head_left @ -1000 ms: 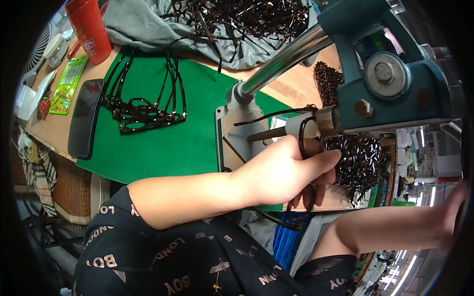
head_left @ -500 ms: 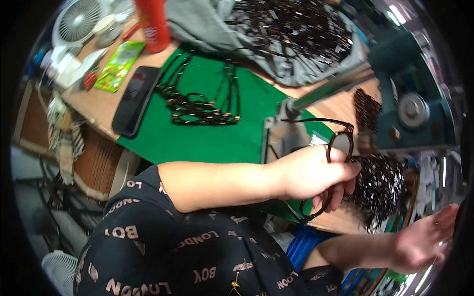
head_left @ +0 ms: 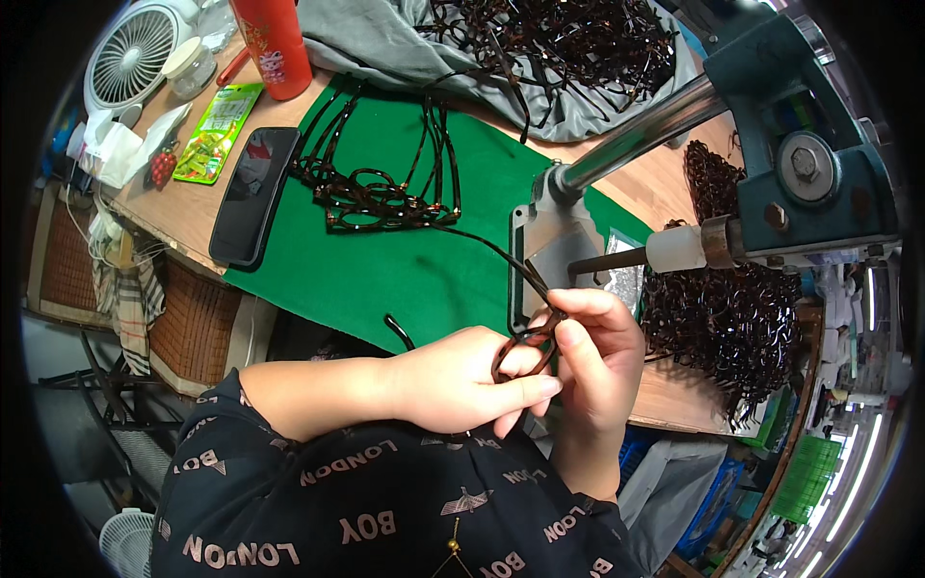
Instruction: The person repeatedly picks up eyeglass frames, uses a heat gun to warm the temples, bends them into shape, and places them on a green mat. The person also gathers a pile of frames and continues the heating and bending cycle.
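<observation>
A dark tortoiseshell eyeglass frame (head_left: 527,274) is held between my two hands over the near edge of the green mat. My left hand (head_left: 461,380) is closed around its rim, with the thumb on top. Closed in a pinch, my right hand (head_left: 602,356) grips the frame near the hinge. One temple reaches up and left from the fingers, and a dark temple tip (head_left: 400,332) shows behind my left wrist. Fingers cover much of the rims. Farther off, several similar eyeglass frames (head_left: 385,197) lie stacked on the green mat (head_left: 366,279).
A teal bench press (head_left: 819,106) with a steel column (head_left: 646,130) stands at the right. Beside it lie heaps of dark frames (head_left: 718,337); more fill a grey cloth (head_left: 376,43) behind. At left are a phone (head_left: 252,197), green packet (head_left: 217,135), red bottle (head_left: 273,48) and fan (head_left: 135,58).
My left hand has come left and nearer with the eyeglass frame. My right hand has moved in from the far right and taken hold of it too. The view has steadied.
</observation>
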{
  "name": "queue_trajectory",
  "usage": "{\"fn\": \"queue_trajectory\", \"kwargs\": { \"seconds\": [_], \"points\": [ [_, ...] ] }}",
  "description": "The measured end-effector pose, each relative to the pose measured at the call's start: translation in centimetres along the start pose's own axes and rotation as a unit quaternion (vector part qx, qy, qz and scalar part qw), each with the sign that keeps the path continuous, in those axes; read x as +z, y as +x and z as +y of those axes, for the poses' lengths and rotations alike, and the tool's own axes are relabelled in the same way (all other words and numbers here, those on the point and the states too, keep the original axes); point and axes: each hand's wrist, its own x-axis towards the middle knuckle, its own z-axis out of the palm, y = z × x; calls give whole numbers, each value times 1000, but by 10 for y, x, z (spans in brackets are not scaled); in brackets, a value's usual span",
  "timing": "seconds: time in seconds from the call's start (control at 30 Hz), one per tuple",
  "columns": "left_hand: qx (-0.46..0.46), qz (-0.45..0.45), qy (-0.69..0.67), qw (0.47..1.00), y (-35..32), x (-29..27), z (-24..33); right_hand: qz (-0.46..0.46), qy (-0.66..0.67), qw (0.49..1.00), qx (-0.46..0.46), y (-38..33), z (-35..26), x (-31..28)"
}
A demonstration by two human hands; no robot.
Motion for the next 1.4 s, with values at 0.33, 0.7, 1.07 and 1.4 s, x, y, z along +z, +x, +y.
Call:
{"fn": "queue_trajectory", "kwargs": {
  "seconds": [0.33, 0.7, 1.07, 1.4],
  "points": [
    [86, 83, 370, 921, -4, -36, 3, 81, -155, 981, -89, -8, 16, 1],
    [-31, 41, 568, 822, -21, -103, 16, 103, -187, 977, -11, -27, 34, -22],
    [103, 374, 672, 631, -27, -124, 0, -71, -377, 891, -241, 26, 38, -5],
    [40, 160, 674, 720, -23, -106, 6, -129, -465, 835, -265, 40, 57, 7]
  ]
}}
